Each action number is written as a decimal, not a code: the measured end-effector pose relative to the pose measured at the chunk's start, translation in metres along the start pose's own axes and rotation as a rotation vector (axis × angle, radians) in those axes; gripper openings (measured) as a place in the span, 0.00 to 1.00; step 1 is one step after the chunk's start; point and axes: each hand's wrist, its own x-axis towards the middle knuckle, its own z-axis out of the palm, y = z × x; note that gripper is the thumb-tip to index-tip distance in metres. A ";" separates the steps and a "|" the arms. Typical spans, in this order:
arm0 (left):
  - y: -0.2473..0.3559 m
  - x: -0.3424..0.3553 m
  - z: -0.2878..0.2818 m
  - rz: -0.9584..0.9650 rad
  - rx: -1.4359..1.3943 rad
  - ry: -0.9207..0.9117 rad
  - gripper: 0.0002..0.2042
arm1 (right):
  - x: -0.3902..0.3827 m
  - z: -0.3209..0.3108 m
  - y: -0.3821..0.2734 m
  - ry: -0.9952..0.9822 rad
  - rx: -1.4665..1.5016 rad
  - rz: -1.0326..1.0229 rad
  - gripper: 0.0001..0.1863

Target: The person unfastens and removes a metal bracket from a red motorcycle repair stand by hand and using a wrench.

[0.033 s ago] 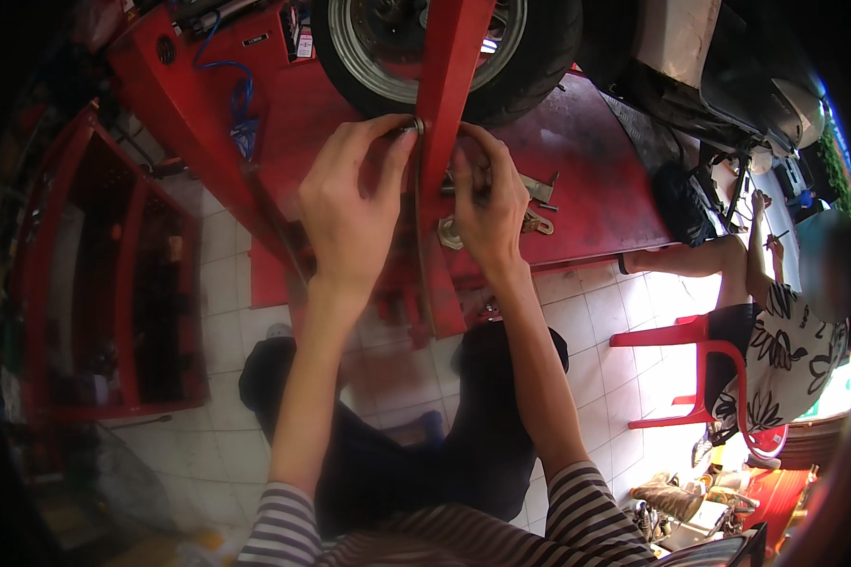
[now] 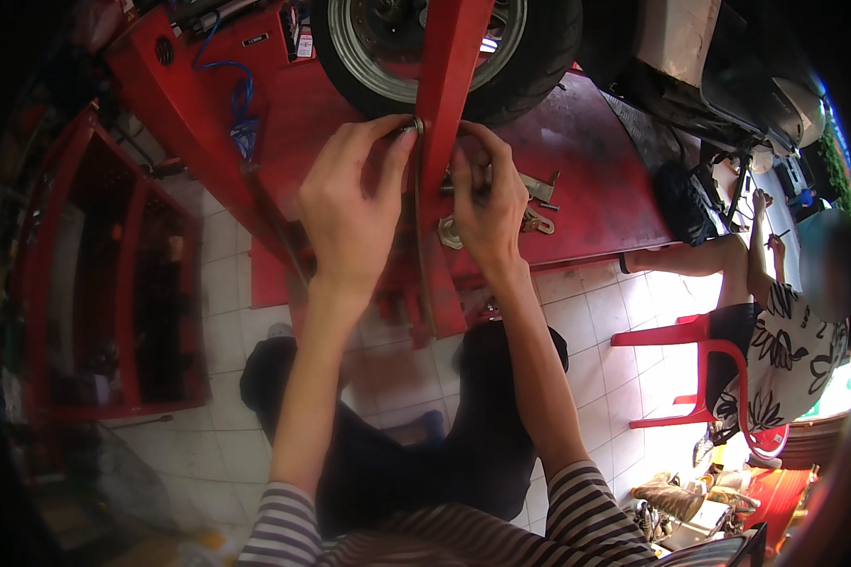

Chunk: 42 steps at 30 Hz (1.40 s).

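My left hand [image 2: 352, 194] pinches a small round metal piece [image 2: 418, 124] between thumb and forefinger, against the left side of a red metal post [image 2: 444, 94]. On the post's other side my right hand [image 2: 492, 194] is closed, its thumb and forefinger curled up close to the post; whatever they grip is hidden. Behind and beside my right hand, metal brackets [image 2: 537, 222] lie on the red lift platform [image 2: 605, 180]. Beyond both hands stands a wheel with a black tire [image 2: 539, 76] and a silver rim, partly covered by the post.
At left stands a red open-shelved rack [image 2: 118, 283]. A coiled blue hose [image 2: 244, 123] hangs by the red frame. On the right, a person sits on a red plastic chair [image 2: 704, 359] near a scooter [image 2: 728, 85]. Assorted parts [image 2: 690, 510] lie on the tiled floor, lower right.
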 end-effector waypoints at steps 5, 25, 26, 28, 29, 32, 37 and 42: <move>0.002 -0.001 0.003 0.010 0.068 -0.013 0.07 | 0.001 0.002 0.005 0.023 0.048 0.033 0.18; 0.005 -0.001 0.000 0.110 0.254 -0.008 0.05 | 0.001 -0.002 0.005 0.033 0.059 0.009 0.13; 0.005 -0.001 0.000 0.112 0.253 -0.009 0.05 | 0.001 -0.002 0.005 0.034 0.059 0.006 0.13; 0.004 0.000 -0.001 0.116 0.251 -0.012 0.04 | 0.001 -0.002 0.005 0.035 0.059 0.001 0.13; 0.003 0.000 -0.001 0.139 0.249 -0.008 0.04 | 0.001 -0.002 0.005 0.035 0.058 -0.004 0.13; 0.000 0.003 0.000 0.186 0.248 -0.023 0.04 | 0.002 -0.002 0.003 0.034 0.054 -0.013 0.12; -0.005 0.006 0.000 0.211 0.304 -0.136 0.08 | 0.000 -0.002 0.004 0.023 0.054 -0.007 0.13; -0.008 0.004 0.002 0.205 0.275 -0.142 0.07 | 0.000 -0.003 0.003 0.014 0.058 -0.005 0.13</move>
